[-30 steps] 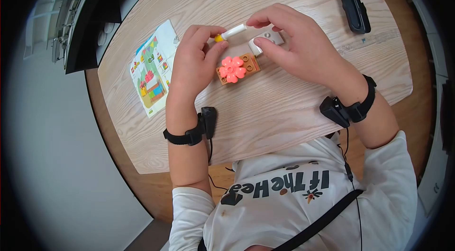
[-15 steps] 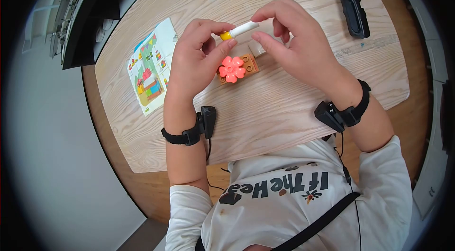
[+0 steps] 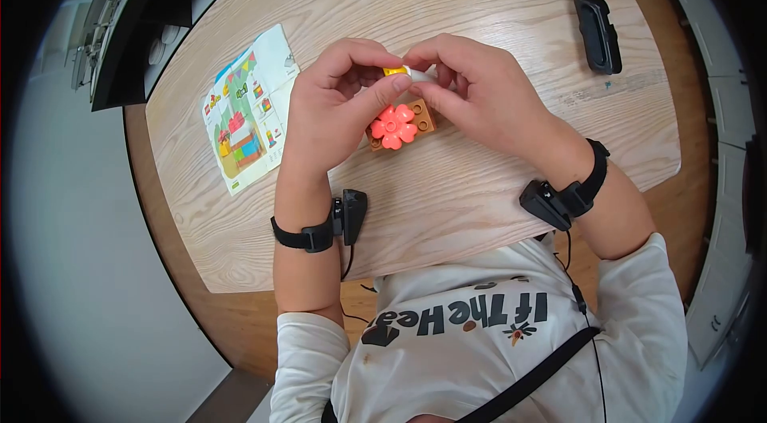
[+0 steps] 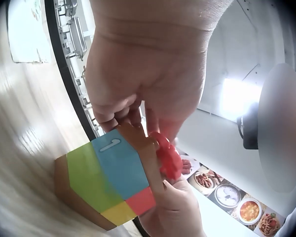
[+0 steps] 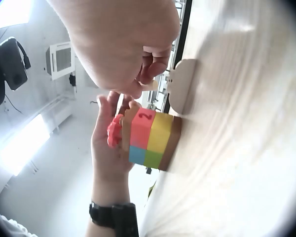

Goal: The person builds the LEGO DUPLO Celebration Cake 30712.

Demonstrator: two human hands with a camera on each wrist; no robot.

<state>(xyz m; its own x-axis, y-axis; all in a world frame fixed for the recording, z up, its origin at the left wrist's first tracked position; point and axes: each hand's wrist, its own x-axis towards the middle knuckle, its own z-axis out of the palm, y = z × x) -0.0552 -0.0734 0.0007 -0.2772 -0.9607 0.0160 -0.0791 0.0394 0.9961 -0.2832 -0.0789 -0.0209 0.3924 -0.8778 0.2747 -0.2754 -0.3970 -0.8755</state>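
My left hand point(image 3: 327, 103) pinches a yellow piece point(image 3: 391, 71) between thumb and fingers. A white stick point(image 3: 418, 75) is joined to it, and my right hand point(image 3: 487, 91) pinches its other end with thumb and curled fingers. Just below the hands stands a stack of toy building blocks point(image 4: 108, 168): brown at base and top, with green, blue, yellow and red blocks between, numbers on some. A coral flower piece point(image 3: 393, 127) sits on the stack's brown top plate point(image 3: 420, 119). In the right wrist view the left hand appears beyond the stack.
A whitish rounded piece with studs point(image 5: 183, 86) lies on the table behind the stack, hidden by the right hand in the head view. An instruction booklet point(image 3: 249, 111) lies at the left. A black case point(image 3: 597, 31) lies at the far right of the wooden table point(image 3: 447, 191).
The right hand has moved left, from beside the white stick's tip to gripping it. The hands have come together over the stack, and now cover most of the stick.
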